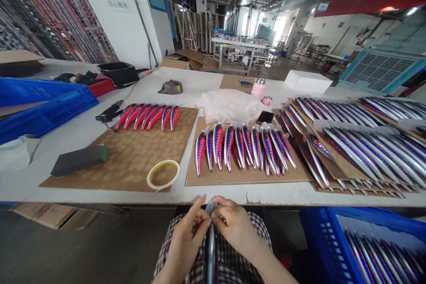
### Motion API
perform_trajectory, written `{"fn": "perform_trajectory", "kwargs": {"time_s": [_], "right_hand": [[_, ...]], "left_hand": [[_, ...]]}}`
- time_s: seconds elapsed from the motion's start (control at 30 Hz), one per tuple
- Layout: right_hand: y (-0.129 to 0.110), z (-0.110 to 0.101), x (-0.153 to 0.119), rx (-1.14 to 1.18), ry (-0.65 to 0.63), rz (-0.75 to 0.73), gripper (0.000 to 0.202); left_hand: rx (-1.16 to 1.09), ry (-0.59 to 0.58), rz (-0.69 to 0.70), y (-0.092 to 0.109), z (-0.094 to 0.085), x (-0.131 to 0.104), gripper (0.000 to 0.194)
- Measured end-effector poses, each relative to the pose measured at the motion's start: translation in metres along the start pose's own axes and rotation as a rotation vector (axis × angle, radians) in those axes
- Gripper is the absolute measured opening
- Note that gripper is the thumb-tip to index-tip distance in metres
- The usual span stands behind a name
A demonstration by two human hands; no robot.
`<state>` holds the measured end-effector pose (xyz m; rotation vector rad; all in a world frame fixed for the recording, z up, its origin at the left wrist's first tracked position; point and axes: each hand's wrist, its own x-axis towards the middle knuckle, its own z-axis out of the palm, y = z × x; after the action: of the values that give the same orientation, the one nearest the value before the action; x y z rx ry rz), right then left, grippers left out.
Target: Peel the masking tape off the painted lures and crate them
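Head view, the only one: held lure (pixel 211 255) sits over the lap, just off the near edge of the tabletop (pixel 133 197), long axis running near to far, body trailing back toward the wearer between the two wrists. Its translucent lip (pixel 211 207) is at the far end, right at the fingertips. Left hand (pixel 186 236) comes in from the left, right hand (pixel 235 227) from the right; neither looks clearly nearer. Each grip narrow, thumb and fingers pinched about the base of the lip; exact finger contact partly hidden. Straight beyond, on the tabletop, a middle cardboard sheet (pixel 229 180) carries a row of lures, tails toward the near edge; left cardboard sheet (pixel 140 144) bears a shorter, redder row along its far side. Containers: near right, below tabletop height, a blue crate (pixel 320 235) with silver and purple lures laid side by side on pale sheeting. Far left, a second blue crate (pixel 49 113), contents mostly out of sight. Beyond it a black bin (pixel 121 75), inside too dark to read. Far centre, a cardboard box (pixel 189 58), flaps up, contents hard to make out.
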<state>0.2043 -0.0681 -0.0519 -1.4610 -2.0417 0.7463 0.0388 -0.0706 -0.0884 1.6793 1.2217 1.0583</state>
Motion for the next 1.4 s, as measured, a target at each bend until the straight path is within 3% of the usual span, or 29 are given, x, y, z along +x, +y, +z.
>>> {"fn": "perform_trajectory", "kwargs": {"time_s": [0.13, 0.4, 0.5, 0.53, 0.6, 0.7, 1.03, 1.2, 1.3, 1.4], "right_hand": [[-0.001, -0.001, 0.002, -0.011, 0.007, -0.022, 0.020], [-0.004, -0.001, 0.005, 0.033, 0.000, -0.003, 0.020], [-0.002, 0.000, 0.005, 0.059, 0.020, -0.002, 0.019], [-0.002, 0.000, 0.005, 0.063, 0.019, -0.004, 0.020], [-0.002, 0.000, 0.005, 0.062, 0.011, -0.006, 0.021], [-0.003, -0.002, 0.005, 0.052, -0.002, 0.008, 0.021], [0.002, 0.000, 0.001, 0.046, -0.019, -0.020, 0.020], [0.001, 0.008, -0.001, 0.037, 0.086, 0.003, 0.017], [0.001, 0.012, -0.002, 0.028, 0.126, -0.029, 0.017], [0.001, 0.013, -0.003, 0.019, 0.156, -0.055, 0.016]], "left_hand": [[0.082, -0.006, 0.032, 0.008, -0.013, 0.006, 0.010], [0.081, -0.213, -0.016, 0.009, -0.022, 0.013, 0.019], [0.098, -0.274, -0.064, 0.009, -0.022, 0.017, 0.047], [0.123, -0.289, -0.084, 0.011, -0.022, 0.019, 0.047], [0.215, -0.310, -0.119, 0.018, -0.023, 0.022, 0.028], [0.366, -0.301, -0.129, 0.029, -0.024, 0.024, 0.009], [0.544, -0.312, -0.111, 0.038, -0.020, 0.027, 0.012], [0.469, -0.330, -0.017, 0.035, -0.023, 0.026, 0.014], [0.392, -0.244, 0.037, 0.023, -0.024, 0.023, 0.019], [0.402, -0.103, -0.016, 0.014, -0.021, 0.019, 0.012]]}}
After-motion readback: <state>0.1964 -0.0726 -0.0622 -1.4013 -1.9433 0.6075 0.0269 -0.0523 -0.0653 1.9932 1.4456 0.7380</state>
